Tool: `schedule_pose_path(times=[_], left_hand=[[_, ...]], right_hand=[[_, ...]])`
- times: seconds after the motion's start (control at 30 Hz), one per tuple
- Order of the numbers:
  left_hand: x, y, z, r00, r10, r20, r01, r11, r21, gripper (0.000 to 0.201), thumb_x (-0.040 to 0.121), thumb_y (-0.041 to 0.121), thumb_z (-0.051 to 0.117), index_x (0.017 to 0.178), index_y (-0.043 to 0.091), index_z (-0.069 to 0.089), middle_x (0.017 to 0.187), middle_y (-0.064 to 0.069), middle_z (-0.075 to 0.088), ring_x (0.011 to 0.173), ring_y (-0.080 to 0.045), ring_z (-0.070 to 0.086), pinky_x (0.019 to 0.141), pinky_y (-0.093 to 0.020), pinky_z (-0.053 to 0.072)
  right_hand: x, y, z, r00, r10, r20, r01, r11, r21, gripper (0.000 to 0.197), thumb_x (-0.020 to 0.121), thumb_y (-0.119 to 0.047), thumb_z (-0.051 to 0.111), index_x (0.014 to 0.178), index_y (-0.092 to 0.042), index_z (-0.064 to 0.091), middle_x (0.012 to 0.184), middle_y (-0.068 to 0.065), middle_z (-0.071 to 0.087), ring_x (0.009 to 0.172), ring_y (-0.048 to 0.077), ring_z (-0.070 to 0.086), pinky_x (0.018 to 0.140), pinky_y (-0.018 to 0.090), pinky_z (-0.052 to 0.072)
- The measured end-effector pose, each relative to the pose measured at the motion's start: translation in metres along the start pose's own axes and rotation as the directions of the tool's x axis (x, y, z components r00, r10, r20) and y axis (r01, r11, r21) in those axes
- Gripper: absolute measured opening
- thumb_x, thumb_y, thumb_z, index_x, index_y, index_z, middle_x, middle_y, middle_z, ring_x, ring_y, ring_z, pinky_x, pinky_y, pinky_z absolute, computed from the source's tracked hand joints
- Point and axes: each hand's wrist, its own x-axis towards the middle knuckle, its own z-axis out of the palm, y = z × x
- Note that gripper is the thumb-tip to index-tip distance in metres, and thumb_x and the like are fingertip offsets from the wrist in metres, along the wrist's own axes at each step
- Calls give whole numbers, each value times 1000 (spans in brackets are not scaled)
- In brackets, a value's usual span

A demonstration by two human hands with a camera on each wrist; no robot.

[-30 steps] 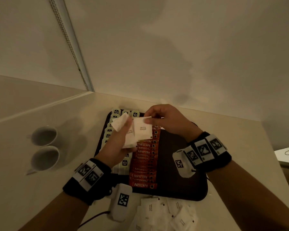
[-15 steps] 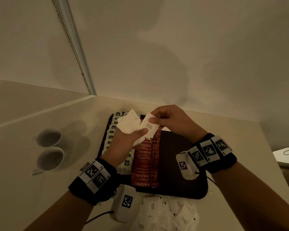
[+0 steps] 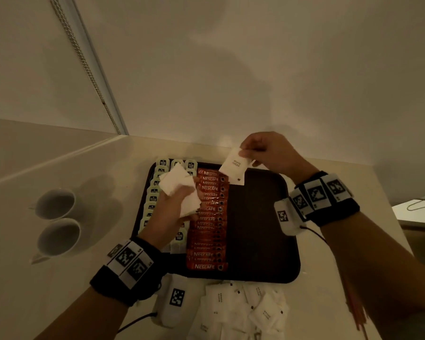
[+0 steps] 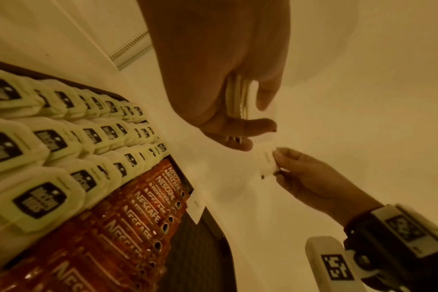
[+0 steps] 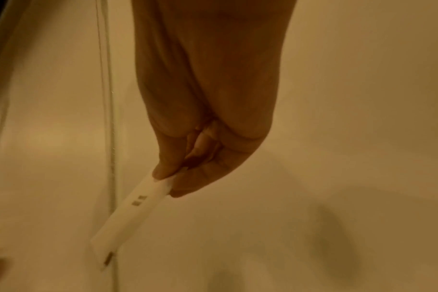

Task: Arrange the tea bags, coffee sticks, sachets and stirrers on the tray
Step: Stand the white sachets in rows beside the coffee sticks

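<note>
- One sachet [image 3: 233,167] pinched in the right grip [image 3: 265,153], over the tray's [image 3: 260,241] far edge.
- Left grip [image 3: 168,212] clasps a stack [image 3: 179,190] above the tea bags [image 3: 152,200].

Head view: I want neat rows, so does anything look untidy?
Yes. The white sugar sachets lie in a loose overlapping heap on the counter in front of the dark tray, unlike the straight rows of orange coffee sticks.

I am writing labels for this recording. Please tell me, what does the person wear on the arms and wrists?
Both forearms are bare, without sleeves. Each wrist has a wide black band: the left band and the right band carry white tiles printed with black square codes. A white camera unit with a similar code hangs under each wrist, left and right, each with a thin black cable.
</note>
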Motion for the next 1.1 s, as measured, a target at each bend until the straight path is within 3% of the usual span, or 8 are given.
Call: schedule_pose_path(times=[0.13, 0.23, 0.3, 0.43, 0.57, 0.77, 0.97, 1.1], left_hand=[[1, 0, -17, 1000, -19, -5, 18, 999, -45, 25, 95, 11, 39, 113, 9, 56, 75, -5, 70, 62, -20, 66, 38, -21, 44], [2, -2, -24, 999, -26, -39, 25, 999, -27, 23, 95, 11, 41, 110, 13, 58, 83, -5, 72, 69, -16, 69, 44, -23, 50], [4, -4, -27, 997, -37, -70, 36, 999, -17, 27, 94, 10, 44, 117, 13, 57, 96, -8, 69, 77, -17, 69, 47, -25, 52], [4, -9, -29, 995, -56, -81, 56, 998, -2, 31, 93, 8, 47, 122, 13, 56, 97, -6, 68, 86, -21, 68, 48, -27, 53], [3, -11, -26, 996, -54, -73, 56, 998, 24, 30, 92, -1, 43, 109, 20, 56, 84, 0, 69, 70, -10, 70, 50, -28, 56], [2, -7, -27, 993, -82, -84, 81, 997, -15, 37, 92, -2, 39, 122, 15, 52, 85, -3, 71, 74, -14, 70, 49, -28, 55], [-13, 3, -14, 986, -120, -115, 109, 989, -101, 39, 91, -10, 48, 129, -15, 40, 82, 3, 48, 57, 20, 55, 52, -3, 43], [-5, -1, -17, 992, -81, -96, 85, 996, 39, 42, 91, -14, 40, 132, -7, 38, 77, 4, 65, 58, 6, 64, 45, -16, 51]], right_hand=[[22, 52, -23, 993, 98, -59, -111, 953, -283, 11, 87, -4, 62, 98, -4, 64, 99, 9, 63, 71, 13, 61, 58, 14, 52], [30, 86, -22, 982, 191, -1, -168, 860, -482, 18, 89, -10, 61, 105, -5, 64, 111, 12, 62, 96, 22, 59, 80, 26, 49], [31, 98, -17, 973, 228, 33, -174, 825, -538, 20, 89, -13, 61, 108, -7, 65, 116, 9, 62, 104, 22, 56, 87, 24, 39], [40, 112, -4, 962, 266, 68, -188, 819, -543, 18, 87, -12, 63, 105, -9, 68, 116, 8, 63, 111, 22, 54, 92, 22, 35], [53, 119, 2, 960, 270, 79, -178, 801, -571, 18, 87, -12, 63, 103, -11, 69, 115, 8, 64, 111, 23, 55, 95, 25, 37], [64, 123, 6, 971, 235, 49, -165, 800, -577, 11, 85, -7, 64, 95, -8, 67, 112, 9, 64, 107, 24, 57, 93, 27, 42], [70, 129, 11, 974, 225, 32, -165, 799, -578, 12, 88, -9, 59, 97, -5, 67, 110, 10, 64, 105, 24, 56, 90, 25, 40], [72, 133, 14, 976, 216, 22, -169, 817, -551, 11, 89, -9, 58, 95, -7, 67, 108, 9, 65, 103, 22, 57, 86, 22, 38]])
